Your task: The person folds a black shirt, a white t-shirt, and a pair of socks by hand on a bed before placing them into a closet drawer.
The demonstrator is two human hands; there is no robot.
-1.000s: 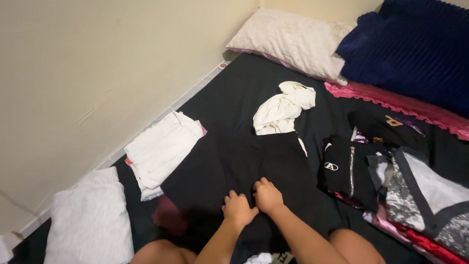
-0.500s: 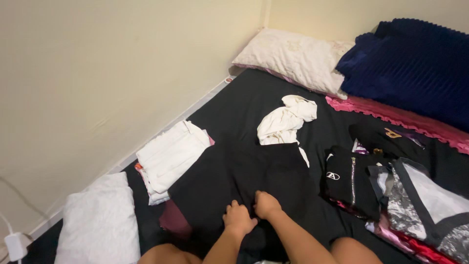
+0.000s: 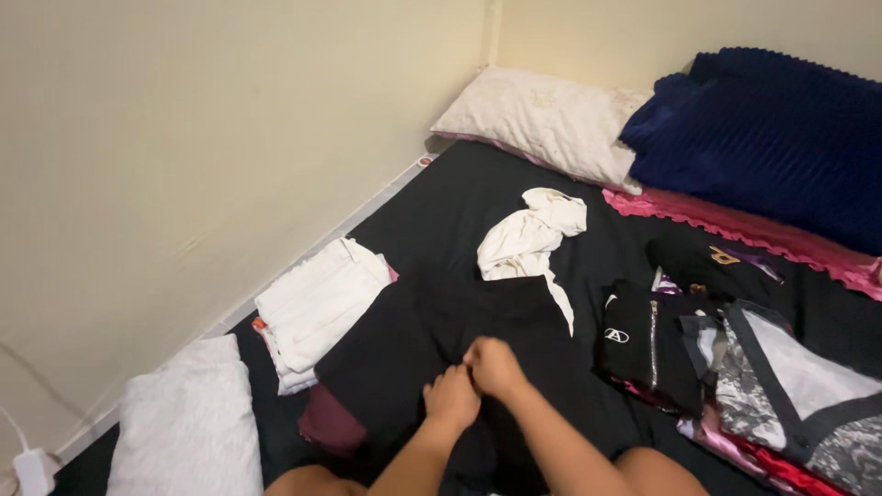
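**Both hands pinch a black garment on the bed**

The left hand (image 3: 451, 397) and right hand (image 3: 493, 366) sit knuckle to knuckle on a black garment (image 3: 441, 335) spread flat in the near middle of the bed (image 3: 441, 197). The fingers of both are curled down into the cloth, and each seems closed on a small pinch of fabric, though the fingertips are hidden underneath. Holding at one spot with both hands, side by side, likely keeps a fold or seam line straight.

A maroon piece (image 3: 328, 424) pokes out from under the garment's near left corner. Left of it lies a neat stack of white folded cloth (image 3: 317, 308), kept by the wall (image 3: 211, 138), with a white pillow (image 3: 188, 422) nearer still. A crumpled cream garment (image 3: 528, 237) lies just beyond the black one, touching its far edge. To the right, a loose heap holds a black zip jacket (image 3: 648, 344) and a grey patterned top (image 3: 790, 386). Far off, a pale pillow (image 3: 542, 119) and blue blanket (image 3: 772, 138) rest by the wall.
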